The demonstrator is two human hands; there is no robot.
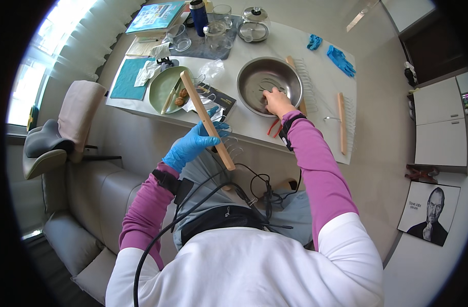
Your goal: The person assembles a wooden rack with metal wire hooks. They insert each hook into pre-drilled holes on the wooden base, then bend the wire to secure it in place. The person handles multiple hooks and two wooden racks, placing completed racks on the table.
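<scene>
Left hand (193, 143): in a blue, thin, wrinkled glove; fingers closed around the lower part of a wooden bar (200, 110). Bar straight, pale, smooth, square-edged, fitted with curved metal wire hooks (234, 146); held aslant across the tabletop's (323, 125) near edge.

Right hand (278, 102): bare, reaching into a metal bowl (291, 77); fingers bent and drawn together, whether gripping anything cannot be told. Bowl round, deep, brushed grey, near the middle of the near edge; thin dark curved pieces (267, 84) inside.

Red handles (273, 128): paired, slim, at the near edge below the bowl.

Second bar (342, 125): wooden, wire-hooked, lying along the right edge.

Plate (160, 84): round, pale green, toward the left edge.

Spare glove (340, 60): blue, crumpled, far right corner.
</scene>
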